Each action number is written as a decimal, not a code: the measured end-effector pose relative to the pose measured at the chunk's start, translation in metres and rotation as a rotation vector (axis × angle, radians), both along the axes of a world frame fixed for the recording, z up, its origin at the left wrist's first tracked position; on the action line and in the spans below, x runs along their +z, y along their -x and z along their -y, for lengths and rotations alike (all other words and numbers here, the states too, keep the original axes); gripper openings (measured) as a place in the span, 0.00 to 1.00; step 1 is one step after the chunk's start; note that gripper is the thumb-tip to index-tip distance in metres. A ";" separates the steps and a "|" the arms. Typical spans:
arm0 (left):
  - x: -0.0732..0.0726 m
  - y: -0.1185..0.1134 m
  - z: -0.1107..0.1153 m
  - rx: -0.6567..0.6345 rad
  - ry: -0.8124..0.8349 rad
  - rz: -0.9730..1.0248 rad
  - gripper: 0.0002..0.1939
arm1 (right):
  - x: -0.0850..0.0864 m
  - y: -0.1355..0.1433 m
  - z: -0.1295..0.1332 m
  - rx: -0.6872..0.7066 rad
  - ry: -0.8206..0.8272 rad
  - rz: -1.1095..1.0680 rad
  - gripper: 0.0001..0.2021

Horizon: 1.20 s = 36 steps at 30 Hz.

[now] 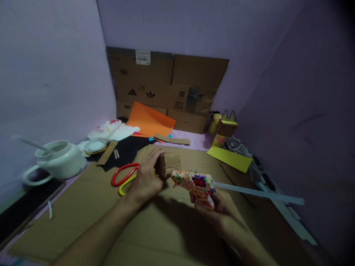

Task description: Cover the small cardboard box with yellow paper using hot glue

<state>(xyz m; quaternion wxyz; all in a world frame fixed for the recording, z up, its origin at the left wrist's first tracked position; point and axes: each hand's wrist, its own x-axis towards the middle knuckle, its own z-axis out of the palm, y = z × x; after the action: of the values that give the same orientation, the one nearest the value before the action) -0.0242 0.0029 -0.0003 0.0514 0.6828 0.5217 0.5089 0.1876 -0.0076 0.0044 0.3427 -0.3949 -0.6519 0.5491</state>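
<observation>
My left hand [146,176] grips a small folded cardboard piece [169,163] held upright just above the cardboard sheet [155,229] on the floor. My right hand [219,207] is closed around the handle of a floral-patterned glue gun [194,183]. The gun's nozzle touches the edge of the cardboard piece, and a long translucent glue stick [257,193] juts out of its back toward the right. Red and yellow scissor handles [123,177] lie just left of my left hand.
A white pot with a stick [59,159] and a lid [94,146] sit at left, beside a dark phone [24,208]. Orange paper [149,120], black paper [126,151], yellow paper [230,157] and a small cardboard figure [226,127] lie before flattened boxes [166,88] on the wall.
</observation>
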 end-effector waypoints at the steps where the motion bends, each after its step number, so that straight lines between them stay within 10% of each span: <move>1: 0.000 0.000 0.000 -0.003 0.000 0.002 0.30 | 0.000 0.000 0.000 -0.002 0.006 0.003 0.02; 18: 0.000 -0.004 0.003 -0.023 0.295 0.173 0.33 | 0.009 -0.007 -0.011 -0.183 0.172 -0.342 0.19; 24: -0.003 -0.011 0.008 -0.157 0.441 0.221 0.30 | -0.003 -0.009 -0.032 -0.537 0.206 -0.433 0.14; 36: 0.003 -0.019 0.013 -0.106 0.544 -0.082 0.27 | -0.004 -0.011 -0.036 -0.508 0.199 -0.286 0.13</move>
<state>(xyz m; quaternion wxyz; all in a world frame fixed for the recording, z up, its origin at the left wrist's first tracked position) -0.0055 -0.0106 0.0022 0.2382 0.6901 0.6045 0.3186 0.1990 0.0286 0.0005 0.5172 -0.4955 -0.4205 0.5570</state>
